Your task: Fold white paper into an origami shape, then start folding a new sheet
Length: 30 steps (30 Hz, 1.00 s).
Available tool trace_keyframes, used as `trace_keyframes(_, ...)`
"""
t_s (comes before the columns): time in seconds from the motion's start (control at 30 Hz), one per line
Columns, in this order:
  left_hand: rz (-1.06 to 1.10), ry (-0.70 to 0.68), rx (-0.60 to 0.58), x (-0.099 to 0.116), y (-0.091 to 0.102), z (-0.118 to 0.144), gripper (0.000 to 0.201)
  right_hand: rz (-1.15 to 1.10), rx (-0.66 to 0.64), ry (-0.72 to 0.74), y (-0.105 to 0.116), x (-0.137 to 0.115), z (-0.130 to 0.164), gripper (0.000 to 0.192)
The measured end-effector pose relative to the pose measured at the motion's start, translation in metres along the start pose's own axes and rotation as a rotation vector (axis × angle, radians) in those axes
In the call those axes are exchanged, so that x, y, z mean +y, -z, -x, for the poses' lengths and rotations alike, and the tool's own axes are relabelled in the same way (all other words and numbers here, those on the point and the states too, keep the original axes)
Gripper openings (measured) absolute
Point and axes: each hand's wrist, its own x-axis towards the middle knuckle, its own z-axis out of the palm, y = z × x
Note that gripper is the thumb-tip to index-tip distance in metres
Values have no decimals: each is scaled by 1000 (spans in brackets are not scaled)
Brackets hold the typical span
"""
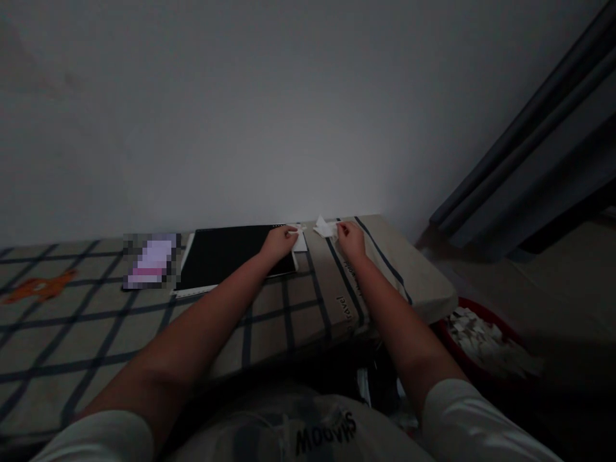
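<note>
Dim room; checked bed [269,321] against wall. Left hand [278,242] pinches small white paper [300,242] at far edge. Right hand [351,239] fingers grip crumpled paper [325,228].

sleeves: short, white, ending above the elbows | forearms: bare down to left hand [279,242] and right hand [351,239] | wrists: bare | torso: light shirt, dark printed lettering across chest, read upside down from above, partly legible | fabric: smooth, faintly creased near the print | lighting: dim, finer detail unreadable
</note>
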Motion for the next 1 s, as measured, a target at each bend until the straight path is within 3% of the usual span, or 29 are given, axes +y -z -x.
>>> trace_keyframes(0.1,5,-83,-19,-11,32,25,22,-86,-98,164,-4,-31,7,26)
trace_keyframes(0.2,-12,-156,-10,-24,63,53,25,-109,-275,342,-17,-75,23,25)
trace_keyframes(0.33,-235,-252,-19,-45,100,88,33,-11,-541,568,-42,-136,54,22)
trace_keyframes(0.47,-478,-360,-78,-70,130,120,36,91,-637,706,-65,-171,81,28)
trace_keyframes(0.67,-599,-348,-46,-105,150,154,57,146,-619,607,-83,-165,100,45)
trace_keyframes(0.83,-539,-303,-47,-125,146,160,47,76,-664,566,-90,-150,101,43)
trace_keyframes(1.0,-491,-297,-57,-131,145,161,44,30,-649,552,-95,-145,100,38)
